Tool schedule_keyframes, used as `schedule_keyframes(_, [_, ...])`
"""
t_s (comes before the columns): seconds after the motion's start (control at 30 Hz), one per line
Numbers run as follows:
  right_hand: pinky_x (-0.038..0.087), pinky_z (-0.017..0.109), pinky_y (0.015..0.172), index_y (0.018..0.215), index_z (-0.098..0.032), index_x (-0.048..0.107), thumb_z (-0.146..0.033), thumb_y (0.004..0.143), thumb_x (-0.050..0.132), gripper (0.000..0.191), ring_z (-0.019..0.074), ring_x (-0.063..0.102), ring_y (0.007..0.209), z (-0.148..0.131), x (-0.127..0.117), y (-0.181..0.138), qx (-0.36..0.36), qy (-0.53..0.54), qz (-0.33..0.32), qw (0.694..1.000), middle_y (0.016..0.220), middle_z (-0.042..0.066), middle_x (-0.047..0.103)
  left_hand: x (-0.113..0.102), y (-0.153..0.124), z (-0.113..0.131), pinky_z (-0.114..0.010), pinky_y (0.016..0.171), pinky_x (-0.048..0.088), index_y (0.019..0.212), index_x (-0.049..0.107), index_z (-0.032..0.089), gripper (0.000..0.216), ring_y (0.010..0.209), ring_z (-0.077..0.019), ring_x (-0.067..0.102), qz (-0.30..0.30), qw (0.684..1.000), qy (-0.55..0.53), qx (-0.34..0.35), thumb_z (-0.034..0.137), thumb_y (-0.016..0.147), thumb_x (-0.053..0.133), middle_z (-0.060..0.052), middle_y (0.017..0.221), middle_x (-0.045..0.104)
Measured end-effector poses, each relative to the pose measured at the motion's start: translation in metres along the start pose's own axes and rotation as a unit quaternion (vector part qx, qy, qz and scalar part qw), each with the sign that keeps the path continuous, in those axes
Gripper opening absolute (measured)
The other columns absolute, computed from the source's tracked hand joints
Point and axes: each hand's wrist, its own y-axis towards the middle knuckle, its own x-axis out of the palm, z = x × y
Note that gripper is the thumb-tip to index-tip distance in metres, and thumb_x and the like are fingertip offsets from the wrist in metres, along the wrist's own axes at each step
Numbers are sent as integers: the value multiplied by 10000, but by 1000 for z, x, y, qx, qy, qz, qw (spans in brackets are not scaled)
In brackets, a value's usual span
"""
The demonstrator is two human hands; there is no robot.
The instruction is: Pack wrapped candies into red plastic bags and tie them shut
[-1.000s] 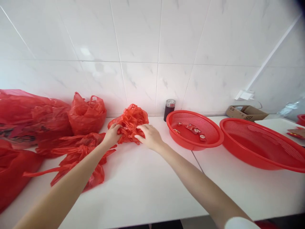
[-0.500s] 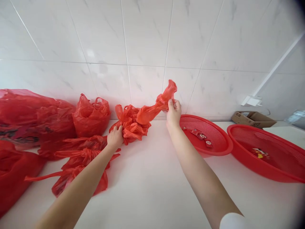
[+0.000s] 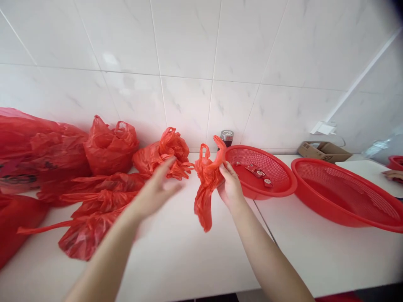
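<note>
My right hand (image 3: 231, 187) is closed on a small red plastic bag (image 3: 206, 184) that hangs free above the white counter (image 3: 189, 251), its handles sticking up. My left hand (image 3: 154, 191) is lifted off the counter, fingers spread and holding nothing, a little blurred, between that bag and a crumpled bundle of red bags (image 3: 163, 153) near the wall. The bundle lies just behind my left fingertips.
Several stuffed red bags (image 3: 44, 147) and flat ones (image 3: 91, 201) crowd the left. A round red basket (image 3: 261, 172) with a few small packets, a bigger red basket (image 3: 346, 193), a dark jar (image 3: 226, 137) and a cardboard box (image 3: 324, 150) stand right. Another person's hand (image 3: 393, 175) shows far right.
My right hand pulled one bag free of the bundle and brought it down toward me. My left hand let go of the bundle and rose off the counter.
</note>
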Motion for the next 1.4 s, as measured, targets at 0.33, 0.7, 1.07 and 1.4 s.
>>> schedule_keyframes(0.33, [534,402,763,1022,-317,592,-404,827,597,213,225,662,926,-23,-73,-52,-78,-141,156,974,1071,30,686,72,-87,-49,-302,694,518,858,710,180,309,687,-168,629,-25,918,-333,-212,477,794,652,-19,745,696])
schedule_keyframes(0.7, [510,433,728,856,-262,525,-448,836,511,187,218,611,668,-39,-60,-67,1,-87,83,993,671,5,605,53,-108,-21,-451,1054,405,1308,444,316,505,1302,-256,459,91,979,-142,-115,463,849,595,-79,1457,428])
schedule_keyframes(1.07, [467,348,552,692,-231,515,-463,808,415,278,183,507,506,-74,-62,-84,63,-142,-17,988,601,18,552,85,-50,1,-403,824,478,685,546,218,185,614,-157,569,-239,967,83,41,244,849,464,31,644,589])
schedule_keyframes(1.4, [387,353,741,473,-209,440,-385,875,541,451,144,402,583,-137,-102,-83,-9,-717,-219,662,554,-16,417,51,-69,-15,-202,525,423,816,510,252,235,659,-119,513,-238,970,-41,-22,56,697,454,18,863,510])
